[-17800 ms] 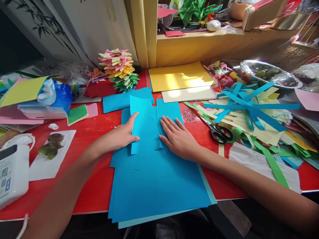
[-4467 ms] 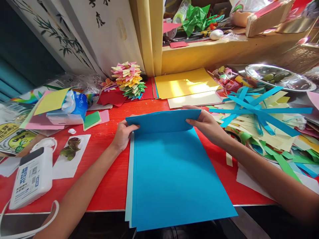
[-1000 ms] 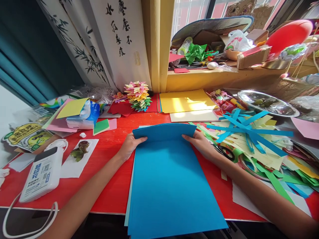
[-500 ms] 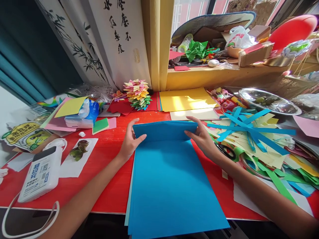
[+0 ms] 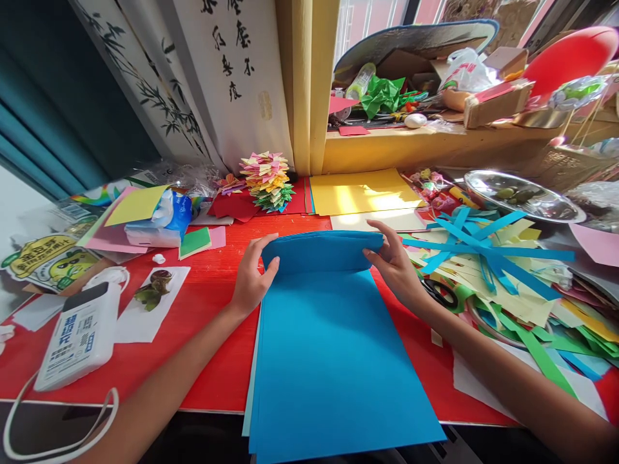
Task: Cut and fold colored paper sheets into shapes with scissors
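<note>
A narrow blue paper piece (image 5: pixel 322 252), seemingly several layers thick, stands on its long edge between my two hands. My left hand (image 5: pixel 254 274) holds its left end between thumb and fingers. At the other end, my right hand (image 5: pixel 393 261) grips it, thumb on the near side and index finger raised at the back. Below it lie large blue paper sheets (image 5: pixel 338 361), stacked on the red table and reaching past its front edge. A paler sheet edge shows at the stack's left side.
Blue paper strips (image 5: pixel 488 248) and cut scraps pile up on the right, with black-handled scissors (image 5: pixel 442 293) beside them. Yellow sheets (image 5: pixel 362 193) and a folded-paper ornament (image 5: pixel 268 183) stand at the back. A white corded device (image 5: pixel 82 341) lies left.
My left hand has shifted slightly right along the blue paper piece, and its left end has moved inward. My right hand has edged slightly right.
</note>
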`<state>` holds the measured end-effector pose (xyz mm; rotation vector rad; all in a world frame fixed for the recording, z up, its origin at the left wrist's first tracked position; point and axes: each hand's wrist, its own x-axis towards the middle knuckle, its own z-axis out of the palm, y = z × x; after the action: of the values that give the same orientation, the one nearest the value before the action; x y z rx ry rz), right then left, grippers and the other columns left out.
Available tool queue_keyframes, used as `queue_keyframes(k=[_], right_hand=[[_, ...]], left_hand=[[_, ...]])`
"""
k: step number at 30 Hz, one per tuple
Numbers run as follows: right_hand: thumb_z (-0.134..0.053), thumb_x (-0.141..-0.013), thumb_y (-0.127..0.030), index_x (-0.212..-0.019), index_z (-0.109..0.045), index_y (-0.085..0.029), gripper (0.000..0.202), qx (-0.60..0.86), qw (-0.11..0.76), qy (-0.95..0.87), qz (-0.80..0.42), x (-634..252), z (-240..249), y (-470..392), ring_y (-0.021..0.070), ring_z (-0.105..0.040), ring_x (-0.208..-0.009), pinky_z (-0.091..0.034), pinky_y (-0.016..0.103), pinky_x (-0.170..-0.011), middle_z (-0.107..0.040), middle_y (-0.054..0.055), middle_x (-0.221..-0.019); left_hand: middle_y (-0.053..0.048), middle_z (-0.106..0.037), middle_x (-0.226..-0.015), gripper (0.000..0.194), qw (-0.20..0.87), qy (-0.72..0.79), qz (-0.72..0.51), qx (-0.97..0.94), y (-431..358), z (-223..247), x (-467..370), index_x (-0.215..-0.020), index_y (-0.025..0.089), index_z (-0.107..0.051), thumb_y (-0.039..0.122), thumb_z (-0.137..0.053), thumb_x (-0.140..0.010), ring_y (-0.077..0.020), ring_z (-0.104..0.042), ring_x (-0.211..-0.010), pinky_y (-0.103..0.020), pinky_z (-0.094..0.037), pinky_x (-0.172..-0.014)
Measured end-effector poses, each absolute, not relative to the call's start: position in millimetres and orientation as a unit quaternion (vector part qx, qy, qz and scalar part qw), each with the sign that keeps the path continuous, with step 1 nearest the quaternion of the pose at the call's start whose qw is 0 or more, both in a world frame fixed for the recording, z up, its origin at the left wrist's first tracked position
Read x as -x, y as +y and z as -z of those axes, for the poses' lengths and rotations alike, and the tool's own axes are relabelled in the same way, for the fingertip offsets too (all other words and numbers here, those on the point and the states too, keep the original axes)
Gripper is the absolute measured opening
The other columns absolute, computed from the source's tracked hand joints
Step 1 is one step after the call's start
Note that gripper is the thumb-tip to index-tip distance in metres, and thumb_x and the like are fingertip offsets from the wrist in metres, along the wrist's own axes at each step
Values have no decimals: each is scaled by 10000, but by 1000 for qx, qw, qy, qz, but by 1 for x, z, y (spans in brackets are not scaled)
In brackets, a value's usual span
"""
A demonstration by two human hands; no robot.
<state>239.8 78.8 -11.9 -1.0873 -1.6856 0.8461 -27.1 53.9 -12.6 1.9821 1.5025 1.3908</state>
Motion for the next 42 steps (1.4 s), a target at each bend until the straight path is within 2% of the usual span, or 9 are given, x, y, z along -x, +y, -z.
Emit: queue_keyframes(k=[4,8,12,15,22,28,34,37,42], right_hand=[[-447,-882,-309,-1191,-519,-276,320,452,460,-701,-305,-242,13,81,162,-376,-596,-317,292,-546,-454,13,-713],[-435,-886,-290,-1139,-535,-277,272,442,468,-700,-309,-242,13,82,162,-414,-651,-345,295,-591,-534,25,-869],[-423,-889,-287,-1138,-529,-281,271,432,475,-692,-329,-241,12,81,165,-432,-695,-357,293,-613,-551,28,-1000],[-426,-885,-295,-1155,-521,-283,286,429,482,-684,-341,-241,12,81,167,-449,-719,-370,290,-615,-546,30,-1084],[-441,-883,-289,-1143,-537,-272,278,430,482,-683,-340,-240,11,79,171,-479,-752,-395,304,-652,-564,34,-1058],[-473,-875,-330,-1375,-326,-328,521,420,507,-616,-432,-241,13,81,184,-539,-789,-445,305,-673,-586,28,-917],[-450,-889,-347,-1161,-562,-262,306,393,514,-600,-470,-243,27,91,206,-547,-1021,-463,335,-844,-594,30,-1142],[-472,-889,-318,-1136,-579,-272,273,367,532,-587,-488,-242,27,92,201,-548,-1040,-439,341,-898,-600,20,-1146],[-494,-869,-315,-1146,-572,-263,292,359,485,-605,-520,-242,26,91,218,-553,-1019,-452,354,-865,-598,32,-1140]], left_hand=[[-57,-529,-1119,457,194,521,-511,-656,55,16,27,-1284,259,-416,290,-518,-839,-176,-531,-916,-308,-419,-832],[-27,-517,-917,501,256,518,-530,-621,57,19,29,-1283,257,-380,297,-553,-814,-152,-508,-791,-274,-420,-710],[-28,-499,-931,384,303,493,-544,-607,59,19,29,-1153,240,-426,276,-566,-797,-142,-506,-777,-261,-424,-687],[-19,-493,-915,450,289,491,-555,-606,59,18,28,-1191,263,-376,253,-571,-786,-132,-506,-734,-261,-427,-665],[-23,-513,-932,268,281,502,-530,-624,57,16,27,-1079,236,-472,260,-527,-817,-134,-492,-743,-256,-408,-667],[-17,-525,-891,379,308,516,-539,-590,60,18,29,-1139,238,-455,272,-573,-780,-135,-487,-699,-251,-392,-627],[0,-556,-835,215,374,505,-541,-559,63,19,30,-920,212,-501,311,-599,-756,-155,-535,-784,-252,-419,-711],[8,-559,-824,214,375,498,-548,-558,64,19,30,-919,210,-506,302,-609,-756,-144,-539,-776,-244,-426,-711],[-49,-613,-1054,358,422,502,-525,-543,69,24,31,-1045,182,-511,313,-639,-738,-201,-570,-989,-324,-440,-880]])
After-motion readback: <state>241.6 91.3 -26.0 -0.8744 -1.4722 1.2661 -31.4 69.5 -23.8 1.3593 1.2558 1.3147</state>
